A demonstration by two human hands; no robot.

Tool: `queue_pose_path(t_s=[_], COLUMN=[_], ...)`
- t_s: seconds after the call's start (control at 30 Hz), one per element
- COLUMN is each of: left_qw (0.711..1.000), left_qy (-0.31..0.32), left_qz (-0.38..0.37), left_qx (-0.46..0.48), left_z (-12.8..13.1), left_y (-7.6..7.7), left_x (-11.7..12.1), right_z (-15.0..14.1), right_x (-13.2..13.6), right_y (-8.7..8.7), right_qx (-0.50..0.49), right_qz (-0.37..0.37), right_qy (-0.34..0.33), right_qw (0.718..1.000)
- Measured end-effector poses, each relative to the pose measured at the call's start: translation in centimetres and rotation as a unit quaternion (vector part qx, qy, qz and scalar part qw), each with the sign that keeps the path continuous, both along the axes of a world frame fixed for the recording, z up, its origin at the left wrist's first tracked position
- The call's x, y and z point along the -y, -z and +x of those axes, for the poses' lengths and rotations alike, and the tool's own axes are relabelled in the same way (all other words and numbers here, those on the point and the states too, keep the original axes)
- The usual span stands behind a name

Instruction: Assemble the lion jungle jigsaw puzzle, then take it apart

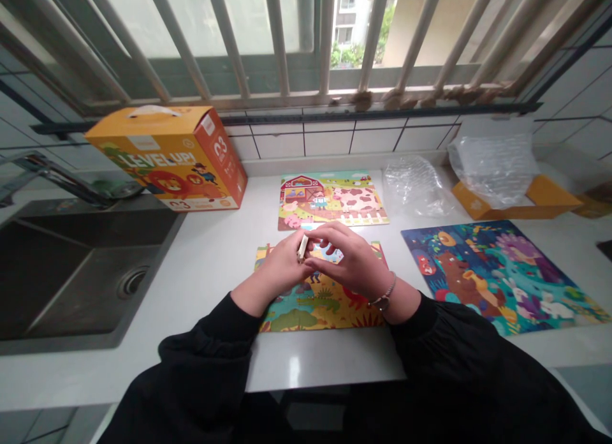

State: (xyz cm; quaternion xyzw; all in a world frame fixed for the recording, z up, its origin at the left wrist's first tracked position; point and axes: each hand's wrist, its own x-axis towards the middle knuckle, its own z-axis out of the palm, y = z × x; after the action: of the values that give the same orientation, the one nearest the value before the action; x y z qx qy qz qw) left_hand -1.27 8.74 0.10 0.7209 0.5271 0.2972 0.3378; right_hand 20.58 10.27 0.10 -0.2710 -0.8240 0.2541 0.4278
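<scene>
My left hand [283, 260] is closed around a small stack of jigsaw puzzle pieces [303, 247], seen edge-on with pale sides. Its fingers are mostly hidden. Curved in from the other side, my right hand [351, 259] has its thumb and fingertips at the stack; whether it grips a piece is hard to make out. Both hands hover over a yellow and green jigsaw puzzle [325, 313] with a crocodile, and they cover its upper middle. Just behind lies a farm jigsaw puzzle [335, 200] with a cow and a red barn.
A dark blue forest puzzle [502, 278] lies at right. Behind it are crumpled clear plastic [418, 185] and an orange box part [521, 201] holding more plastic. An orange puzzle box [172, 160] stands at back left, beside the sink [157, 265] and faucet [48, 173].
</scene>
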Motion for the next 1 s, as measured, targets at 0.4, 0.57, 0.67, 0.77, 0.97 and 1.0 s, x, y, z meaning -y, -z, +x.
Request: queue_pose_path(t_s=[0.4, 0.57, 0.67, 0.77, 0.97, 1.0], left_qw=[1.0, 0.999, 0.999, 0.999, 1.0, 1.0], left_qy=[0.004, 0.018, 0.018, 0.0, -0.013, -0.013], left_qz=[0.012, -0.01, -0.001, 0.027, 0.01, 0.008], left_qx=[0.025, 0.05, 0.048, 0.019, 0.016, 0.019], left_z=[0.9, 0.7, 0.7, 0.8, 1.1, 1.2], left_y=[-0.2, 0.0, 0.2, 0.5, 0.7, 0.6], left_x=[0.5, 0.4, 0.2, 0.1, 0.2, 0.2], right_z=[-0.6, -0.6, -0.6, -0.7, -1.0, -1.1], right_x=[0.1, 0.2, 0.1, 0.0, 0.0, 0.0], right_y=[0.4, 0.3, 0.5, 0.7, 0.8, 0.8], right_qx=[-0.003, -0.004, -0.008, -0.017, -0.022, -0.027], right_qz=[0.015, 0.013, 0.007, 0.004, -0.049, -0.056], right_qy=[-0.001, 0.027, 0.025, 0.016, 0.026, 0.026], right_qw=[1.0, 1.0, 1.0, 1.0, 0.998, 0.998])
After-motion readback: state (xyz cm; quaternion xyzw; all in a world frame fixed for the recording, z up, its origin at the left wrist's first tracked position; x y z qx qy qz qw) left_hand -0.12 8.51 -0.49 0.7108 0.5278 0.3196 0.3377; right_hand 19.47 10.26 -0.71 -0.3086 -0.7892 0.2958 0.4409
